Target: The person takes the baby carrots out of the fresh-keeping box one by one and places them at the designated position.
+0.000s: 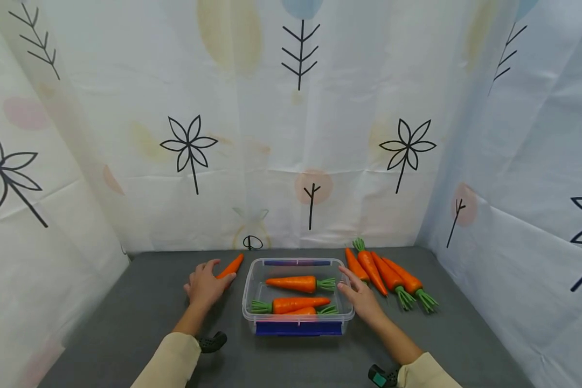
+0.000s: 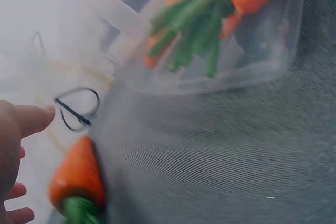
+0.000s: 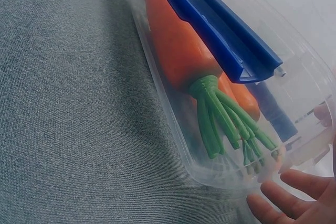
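Observation:
My left hand [image 1: 206,286] hovers at a single carrot [image 1: 231,266] on the left of the table, fingers spread. In the left wrist view that carrot [image 2: 79,177] lies with its green stem towards the camera, and the thumb [image 2: 34,120] stands apart from it. A clear plastic box [image 1: 250,280] with blue latches sits between my hands. Three carrots [image 1: 291,284] show inside it. My right hand [image 1: 361,299] is at the box's right side, fingers loosely extended. The right wrist view has its fingertips [image 3: 257,205] right beside the box wall.
Several carrots [image 1: 390,272] with green stems lie side by side behind and right of the box. The grey tabletop [image 1: 126,328] is bounded at the back and sides by patterned white cloth [image 1: 339,210].

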`<state>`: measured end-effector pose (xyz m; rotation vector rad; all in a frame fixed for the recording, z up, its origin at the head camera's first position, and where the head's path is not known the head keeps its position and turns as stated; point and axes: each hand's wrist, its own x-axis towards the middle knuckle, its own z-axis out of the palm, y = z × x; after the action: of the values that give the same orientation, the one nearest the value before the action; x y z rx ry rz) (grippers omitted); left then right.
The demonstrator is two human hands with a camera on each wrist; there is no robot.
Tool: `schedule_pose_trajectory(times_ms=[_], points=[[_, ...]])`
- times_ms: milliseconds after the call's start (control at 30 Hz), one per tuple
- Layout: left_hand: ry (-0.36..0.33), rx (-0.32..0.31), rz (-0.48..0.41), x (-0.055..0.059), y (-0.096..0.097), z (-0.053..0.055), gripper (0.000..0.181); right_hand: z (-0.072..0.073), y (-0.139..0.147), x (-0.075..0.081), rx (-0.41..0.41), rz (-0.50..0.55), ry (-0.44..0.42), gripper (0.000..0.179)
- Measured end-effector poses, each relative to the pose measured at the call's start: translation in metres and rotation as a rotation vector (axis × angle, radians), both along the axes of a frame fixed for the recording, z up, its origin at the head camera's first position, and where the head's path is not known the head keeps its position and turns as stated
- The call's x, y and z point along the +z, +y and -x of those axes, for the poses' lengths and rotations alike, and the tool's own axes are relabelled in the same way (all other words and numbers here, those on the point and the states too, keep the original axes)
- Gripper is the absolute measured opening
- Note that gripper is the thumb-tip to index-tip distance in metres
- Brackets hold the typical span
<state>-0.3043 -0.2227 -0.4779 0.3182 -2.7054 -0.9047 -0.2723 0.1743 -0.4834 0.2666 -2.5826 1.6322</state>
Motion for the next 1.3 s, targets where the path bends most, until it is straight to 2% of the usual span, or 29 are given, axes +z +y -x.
schedule_pose_trajectory(times_ms=[300, 500, 700, 800, 833, 933, 1167, 1300], points=[[0.095, -0.218, 0.01, 0.042, 0.008, 0.004, 0.071, -0.002, 0.001, 0.0, 0.002, 0.011, -0.004, 0.054], [0.185, -0.386, -0.064, 0.07, 0.022, 0.003, 0.067, -0.001, 0.002, 0.001, 0.0, 0.003, 0.007, 0.054], [0.315, -0.546, -0.105, 0.091, 0.037, 0.004, 0.06, -0.001, 0.0, 0.001, -0.004, -0.001, 0.007, 0.054], [0.332, -0.629, -0.136, 0.097, 0.044, 0.006, 0.054, -0.001, 0.0, 0.001, -0.015, -0.006, 0.009, 0.054], [0.329, -0.65, -0.139, 0.097, 0.046, 0.007, 0.052, -0.001, 0.0, 0.001, -0.015, -0.009, 0.016, 0.053], [0.263, -0.706, -0.16, 0.097, 0.053, 0.009, 0.048, 0.0, 0.0, -0.001, -0.016, -0.009, 0.015, 0.053], [0.025, -0.813, -0.16, 0.103, 0.073, 0.015, 0.043, 0.002, 0.0, -0.003, -0.015, 0.001, 0.011, 0.054], [-0.072, -0.899, -0.162, 0.107, 0.085, 0.017, 0.043, 0.002, 0.0, -0.004, -0.009, 0.011, 0.009, 0.053]])
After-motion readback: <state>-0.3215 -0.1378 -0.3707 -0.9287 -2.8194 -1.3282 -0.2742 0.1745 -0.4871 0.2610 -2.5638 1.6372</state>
